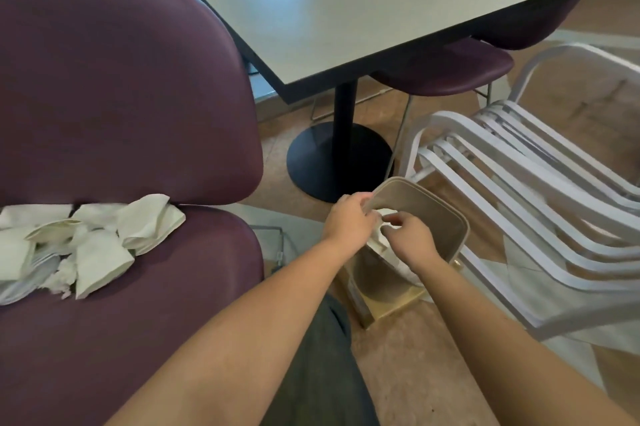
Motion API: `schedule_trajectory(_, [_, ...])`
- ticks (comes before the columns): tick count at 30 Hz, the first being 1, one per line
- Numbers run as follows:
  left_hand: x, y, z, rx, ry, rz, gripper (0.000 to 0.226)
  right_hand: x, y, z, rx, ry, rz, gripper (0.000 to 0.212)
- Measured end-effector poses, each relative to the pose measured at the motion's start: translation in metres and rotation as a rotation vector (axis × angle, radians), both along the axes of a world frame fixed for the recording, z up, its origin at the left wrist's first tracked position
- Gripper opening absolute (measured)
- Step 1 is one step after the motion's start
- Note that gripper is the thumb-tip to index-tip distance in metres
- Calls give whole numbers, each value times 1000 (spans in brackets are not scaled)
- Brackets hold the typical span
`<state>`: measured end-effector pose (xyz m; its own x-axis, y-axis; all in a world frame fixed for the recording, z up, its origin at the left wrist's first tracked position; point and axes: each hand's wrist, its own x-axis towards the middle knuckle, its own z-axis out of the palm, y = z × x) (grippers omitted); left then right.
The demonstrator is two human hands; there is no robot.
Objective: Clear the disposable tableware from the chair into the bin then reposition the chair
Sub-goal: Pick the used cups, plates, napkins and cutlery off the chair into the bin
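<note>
A maroon padded chair (121, 96) fills the left of the head view. On its seat lies a heap of crumpled white paper cups, plates and napkins (93, 242). A beige bin (415, 204) stands tilted on the floor to the chair's right, with white paper (379, 245) inside it. My left hand (346, 221) grips the bin's near left rim. My right hand (410, 238) hangs over the bin's opening with fingers curled around the white paper.
A white table (381, 3) on a black pedestal base (332, 162) stands behind the bin. A white slatted chair (519, 183) sits close on the bin's right. Another maroon seat (450, 72) is tucked under the table. Tan floor lies between the chairs.
</note>
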<state>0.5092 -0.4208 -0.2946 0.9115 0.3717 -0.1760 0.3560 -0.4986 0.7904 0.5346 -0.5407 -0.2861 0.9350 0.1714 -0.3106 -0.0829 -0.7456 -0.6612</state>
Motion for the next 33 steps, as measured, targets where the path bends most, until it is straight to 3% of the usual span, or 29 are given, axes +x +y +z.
schedule_trajectory(7, [-69, 82, 41, 27, -53, 101, 25, -38, 72, 36, 206, -89, 145, 25])
schedule_trajectory(13, [-147, 154, 54, 51, -71, 321, 19, -86, 145, 55, 325, -55, 255, 11])
schedule_trajectory(26, [-260, 252, 28, 117, 38, 697, 21, -157, 249, 37, 288, 68, 370, 12])
schedule_trajectory(33, [-268, 279, 12, 186, 209, 794, 44, -161, 294, 22, 183, 40, 356, 37])
